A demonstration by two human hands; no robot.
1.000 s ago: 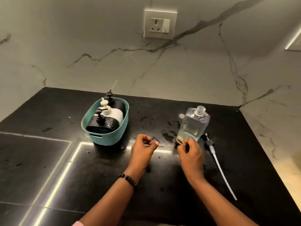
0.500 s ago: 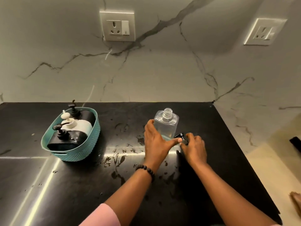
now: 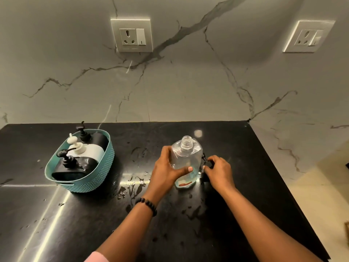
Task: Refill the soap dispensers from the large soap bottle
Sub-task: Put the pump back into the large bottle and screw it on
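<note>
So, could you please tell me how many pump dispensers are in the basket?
3, all lying in the teal basket: a black one at the back, a white one in the middle, and a black one at the front. Any beneath them would be hidden.

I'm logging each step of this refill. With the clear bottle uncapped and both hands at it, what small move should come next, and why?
Probably lift the black pump with the right hand toward the clear bottle's open neck; the left hand already steadies it upright.
</note>
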